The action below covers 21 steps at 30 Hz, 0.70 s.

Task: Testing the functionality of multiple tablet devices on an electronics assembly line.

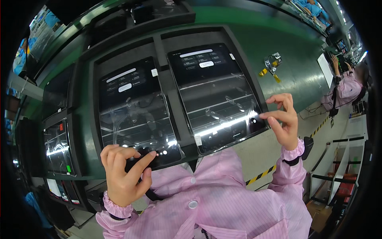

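Two tablets lie side by side in a black foam tray (158, 44), both screens lit with a dark menu and covered by glossy clear film. My left hand (126, 171) is over the lower edge of the left tablet (131, 105). Its index finger points onto the screen beside small round icons, and the hand holds nothing. At the lower right corner of the right tablet (211, 91) is my right hand (283, 119), fingers apart and bent, the index fingertip at the screen's edge. Whether either fingertip actually presses the glass I cannot tell.
Further tablets lie to the left, one with a green sticker (57, 147). Another black tray (159, 18) stands at the back. On the green table (294, 79) sits a tape roll (272, 61) with yellow tabs. A co-worker (346, 87) in pink works at the far right.
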{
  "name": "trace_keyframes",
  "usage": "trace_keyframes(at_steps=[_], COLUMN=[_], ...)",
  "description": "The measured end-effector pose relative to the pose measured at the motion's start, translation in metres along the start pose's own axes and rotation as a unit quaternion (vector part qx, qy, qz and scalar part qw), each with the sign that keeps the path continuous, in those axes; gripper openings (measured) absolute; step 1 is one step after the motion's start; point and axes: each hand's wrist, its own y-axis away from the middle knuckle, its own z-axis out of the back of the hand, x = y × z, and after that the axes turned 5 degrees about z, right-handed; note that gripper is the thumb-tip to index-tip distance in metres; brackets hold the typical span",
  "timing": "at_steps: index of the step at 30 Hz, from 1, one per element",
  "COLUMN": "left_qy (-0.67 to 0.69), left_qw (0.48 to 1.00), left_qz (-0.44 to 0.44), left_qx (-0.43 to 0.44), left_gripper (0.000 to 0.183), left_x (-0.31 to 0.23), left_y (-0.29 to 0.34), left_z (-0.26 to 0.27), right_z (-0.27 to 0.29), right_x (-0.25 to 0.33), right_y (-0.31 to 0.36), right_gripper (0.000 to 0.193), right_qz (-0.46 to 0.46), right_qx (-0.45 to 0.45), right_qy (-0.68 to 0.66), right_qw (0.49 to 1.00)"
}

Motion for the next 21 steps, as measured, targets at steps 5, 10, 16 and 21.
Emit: trace_keyframes(at_steps=[5, 10, 16, 21], left_qy=[-0.028, -0.05, -0.029, -0.029], left_qw=[0.999, 0.998, 0.998, 0.999], left_qz=[-0.03, -0.03, -0.062, -0.024], left_qx=[-0.002, -0.002, 0.007, -0.03], left_gripper=[0.033, 0.034, 0.032, 0.034], left_x=[-0.001, -0.006, -0.007, -0.004], left_y=[-0.005, -0.006, -0.01, -0.006], left_z=[-0.008, -0.007, -0.017, -0.005], right_z=[-0.01, -0.013, -0.012, -0.016], right_x=[0.008, 0.006, 0.0, 0.001], right_y=[0.014, 0.018, 0.022, 0.009], right_gripper=[0.02, 0.02, 0.022, 0.026], right_qz=[-0.015, -0.033, -0.036, -0.027], right_qx=[-0.026, -0.053, -0.077, -0.068], right_qy=[0.03, 0.033, 0.028, -0.02], right_qw=[0.999, 0.998, 0.996, 0.997])
